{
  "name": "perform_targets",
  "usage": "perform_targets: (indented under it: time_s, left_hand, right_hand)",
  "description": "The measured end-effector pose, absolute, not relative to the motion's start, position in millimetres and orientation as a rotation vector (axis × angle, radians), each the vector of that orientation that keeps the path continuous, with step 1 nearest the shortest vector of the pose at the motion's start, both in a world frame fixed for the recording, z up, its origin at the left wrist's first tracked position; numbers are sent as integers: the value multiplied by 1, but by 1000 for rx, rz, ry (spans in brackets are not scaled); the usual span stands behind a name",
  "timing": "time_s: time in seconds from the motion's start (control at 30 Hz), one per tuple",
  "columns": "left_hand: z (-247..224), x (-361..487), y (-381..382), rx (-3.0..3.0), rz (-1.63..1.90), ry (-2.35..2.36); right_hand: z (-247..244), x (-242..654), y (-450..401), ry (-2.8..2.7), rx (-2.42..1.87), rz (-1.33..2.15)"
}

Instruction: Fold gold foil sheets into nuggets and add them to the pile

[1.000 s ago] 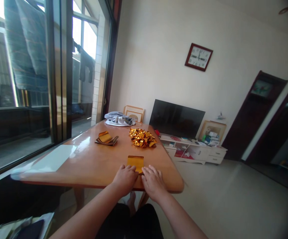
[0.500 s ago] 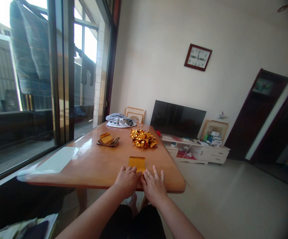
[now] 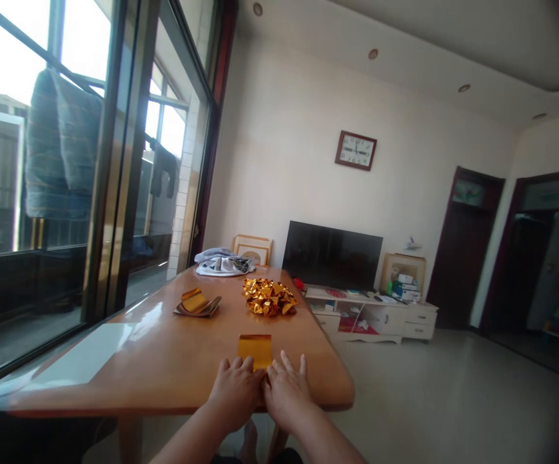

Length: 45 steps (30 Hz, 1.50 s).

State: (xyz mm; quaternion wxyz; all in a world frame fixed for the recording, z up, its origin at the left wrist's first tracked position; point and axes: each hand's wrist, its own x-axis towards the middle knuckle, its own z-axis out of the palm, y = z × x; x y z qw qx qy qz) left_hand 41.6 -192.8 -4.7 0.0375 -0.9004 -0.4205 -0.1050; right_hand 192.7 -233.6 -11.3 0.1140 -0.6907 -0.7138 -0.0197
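Observation:
A sheet of gold foil paper (image 3: 254, 348) lies flat near the close edge of the table, its far edge slightly raised. My left hand (image 3: 235, 392) has its fingers curled over the sheet's near edge. Beside it, my right hand (image 3: 289, 390) grips the same edge at the thumb and forefinger, with its other fingers spread over the tabletop. The fingers hide the near end of the sheet. Farther back is a heap of folded gold foil pieces (image 3: 268, 298). To its left sits a small stack of foil sheets (image 3: 196, 303), the top one curled.
The wooden table (image 3: 163, 367) has rounded corners. Folded cloth (image 3: 224, 262) and picture frames (image 3: 253, 248) are at its far end. A television (image 3: 332, 254) stands on a white cabinet (image 3: 390, 322) beyond. Sliding glass doors (image 3: 115, 193) run along the left.
The view has tilted upward, so the table and hands sit lower in it. Both hands stay at the near edge of the foil sheet, with little visible movement.

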Motion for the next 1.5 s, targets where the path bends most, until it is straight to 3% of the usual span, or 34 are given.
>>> perform_targets:
  time_s: [0.2,0.77,1.5]
  left_hand:
    - [-6,42,-190,-2784,-318,-1298]
    - [-11,35,-186,-2801,-314,-1303]
    - [-6,-4,-194,-2676,-379,-1460]
  right_hand:
    - [-13,189,-229,-2131,-1876,-42]
    - [-28,183,-223,-1939,-2069,-3]
    - [-25,184,-233,-1915,-1986,-3]
